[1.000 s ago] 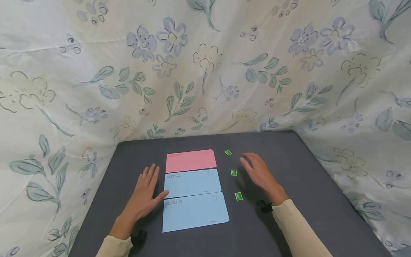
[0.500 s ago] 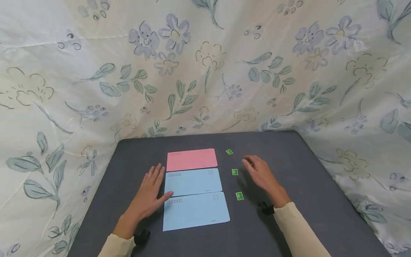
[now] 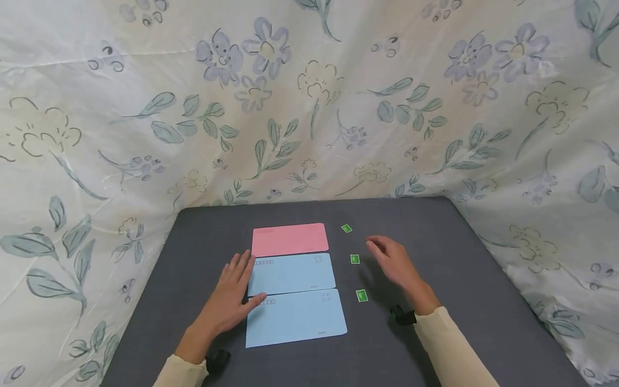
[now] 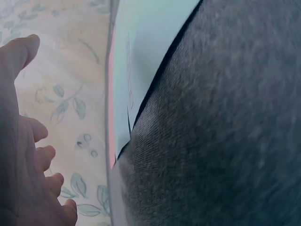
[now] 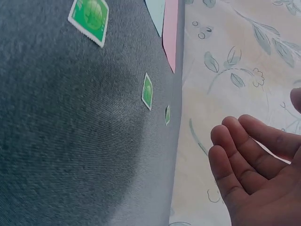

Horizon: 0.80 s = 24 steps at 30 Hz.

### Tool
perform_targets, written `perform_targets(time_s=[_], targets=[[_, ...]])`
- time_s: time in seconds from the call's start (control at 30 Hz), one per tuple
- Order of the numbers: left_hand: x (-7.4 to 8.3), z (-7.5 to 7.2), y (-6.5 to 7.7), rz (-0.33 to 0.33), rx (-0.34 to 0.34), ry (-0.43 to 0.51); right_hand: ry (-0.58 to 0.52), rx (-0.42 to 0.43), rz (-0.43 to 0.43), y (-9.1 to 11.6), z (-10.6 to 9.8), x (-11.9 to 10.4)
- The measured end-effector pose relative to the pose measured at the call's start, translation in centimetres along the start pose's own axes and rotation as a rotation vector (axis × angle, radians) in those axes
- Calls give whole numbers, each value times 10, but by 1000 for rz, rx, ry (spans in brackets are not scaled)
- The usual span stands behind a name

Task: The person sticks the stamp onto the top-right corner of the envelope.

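Observation:
A pink envelope (image 3: 290, 240) lies at the back of the table, with an upper blue envelope (image 3: 296, 274) and a lower blue envelope (image 3: 300, 321) in a column in front of it. My left hand (image 3: 228, 301) has its fingers straight and the thumb spread, overlapping the left edges of the blue envelopes in the head view. Three small green stamps lie in a line to their right: the far stamp (image 3: 346, 228), the middle stamp (image 3: 355, 259) and the near stamp (image 3: 362, 295). Right of them hovers my right hand (image 3: 394, 263), fingers loosely bent, holding nothing.
The dark grey table (image 3: 464, 322) has rounded back corners. A white floral cloth (image 3: 309, 107) hangs behind it and along both sides. Black straps with wrist cameras sit at both cuffs of the cream sleeves (image 3: 454, 349).
My left hand has moved a little right, its fingers and thumb now over the blue envelopes' left edges. The right hand's fingers have drawn closer together. Envelopes and stamps stay in place.

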<state>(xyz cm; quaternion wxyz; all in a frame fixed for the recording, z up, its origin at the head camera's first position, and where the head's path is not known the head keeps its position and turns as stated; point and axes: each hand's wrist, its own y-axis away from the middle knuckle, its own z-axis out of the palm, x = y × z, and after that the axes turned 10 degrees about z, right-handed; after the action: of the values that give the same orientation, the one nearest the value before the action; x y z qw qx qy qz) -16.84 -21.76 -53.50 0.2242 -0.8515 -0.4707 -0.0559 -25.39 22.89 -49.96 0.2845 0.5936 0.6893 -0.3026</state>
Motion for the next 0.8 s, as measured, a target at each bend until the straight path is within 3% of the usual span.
perform_targets(time_s=[0.5,0.8], targets=[[8,9,5,-26,-37,59,-38,-55,41,0,3,2],[16,15,5,-19,-57,19,-56,-79,51,0,3,2]])
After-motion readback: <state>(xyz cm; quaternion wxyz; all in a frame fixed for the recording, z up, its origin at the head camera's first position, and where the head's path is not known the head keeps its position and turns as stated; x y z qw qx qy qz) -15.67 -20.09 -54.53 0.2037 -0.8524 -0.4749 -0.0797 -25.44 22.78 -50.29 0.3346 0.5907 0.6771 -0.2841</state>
